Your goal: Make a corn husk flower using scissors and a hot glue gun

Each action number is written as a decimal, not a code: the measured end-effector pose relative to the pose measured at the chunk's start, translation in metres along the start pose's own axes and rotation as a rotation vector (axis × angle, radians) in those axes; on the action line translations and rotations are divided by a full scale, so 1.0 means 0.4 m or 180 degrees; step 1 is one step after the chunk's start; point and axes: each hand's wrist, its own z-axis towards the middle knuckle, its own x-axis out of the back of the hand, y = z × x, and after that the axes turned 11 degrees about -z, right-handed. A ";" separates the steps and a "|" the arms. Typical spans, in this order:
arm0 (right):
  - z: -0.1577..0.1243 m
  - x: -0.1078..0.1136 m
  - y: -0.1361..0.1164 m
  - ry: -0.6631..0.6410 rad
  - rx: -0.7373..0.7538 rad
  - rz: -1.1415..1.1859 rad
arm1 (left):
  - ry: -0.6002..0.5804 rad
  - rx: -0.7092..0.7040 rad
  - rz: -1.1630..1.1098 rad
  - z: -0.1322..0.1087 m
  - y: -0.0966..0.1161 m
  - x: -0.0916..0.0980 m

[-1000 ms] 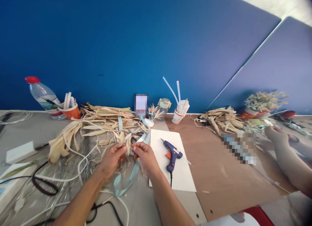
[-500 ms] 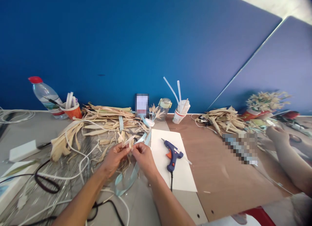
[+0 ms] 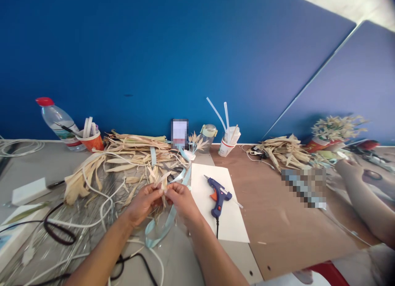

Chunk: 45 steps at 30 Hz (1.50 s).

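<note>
Between my fingertips is a small pale strip of dried corn husk [image 3: 164, 180]. My left hand [image 3: 146, 200] pinches it from the left, and my right hand [image 3: 181, 198] pinches it from the other side, so the two hands nearly touch. Behind them lies a spread of dried corn husks [image 3: 135, 146]. A light blue ribbon [image 3: 163, 232] curls on the table below my hands. To the right of my right hand, a blue glue gun [image 3: 219, 195] with an orange trigger rests on a white sheet [image 3: 234, 230].
At the back stand a plastic bottle [image 3: 60, 123], an orange cup with tools [image 3: 92, 142], a lidded jar [image 3: 208, 136] and a white cup with glue sticks [image 3: 226, 147]. White and black cables [image 3: 89, 224] cross the left side. Another person's arm [image 3: 361, 195] reaches in at right.
My hands stay in nearly the same place. The fingers have shifted slightly on the husk strip, and a little more of it shows upright between them.
</note>
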 end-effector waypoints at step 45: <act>-0.009 0.001 -0.007 0.0110 0.0249 -0.0584 | 0.0137 -0.0185 0.0157 0.006 -0.004 0.017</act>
